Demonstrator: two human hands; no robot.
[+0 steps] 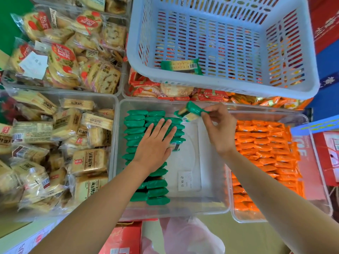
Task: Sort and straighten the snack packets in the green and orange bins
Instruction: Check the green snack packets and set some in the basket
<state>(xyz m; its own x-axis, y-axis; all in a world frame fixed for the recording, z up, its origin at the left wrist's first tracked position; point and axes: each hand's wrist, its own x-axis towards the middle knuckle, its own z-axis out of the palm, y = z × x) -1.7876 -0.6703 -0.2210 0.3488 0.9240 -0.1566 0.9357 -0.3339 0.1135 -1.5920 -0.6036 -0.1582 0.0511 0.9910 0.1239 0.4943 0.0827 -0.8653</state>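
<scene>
- A shop's bulk-snack display — clear plastic bins set edge to edge.
- Green cracker packets [135, 123] in rows fill the centre bin [201, 143]; orange packets [262, 143] fill the one to its right.
- Left of it, bagged toast slices [88, 162]; behind it, a blue stock basket [220, 43].

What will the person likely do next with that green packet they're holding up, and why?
Probably lower the green packet, pinched in the right hand, onto the bare floor of the bin beside the green rows. The left hand presses those rows flat, and the space next to them is unfilled.
</scene>
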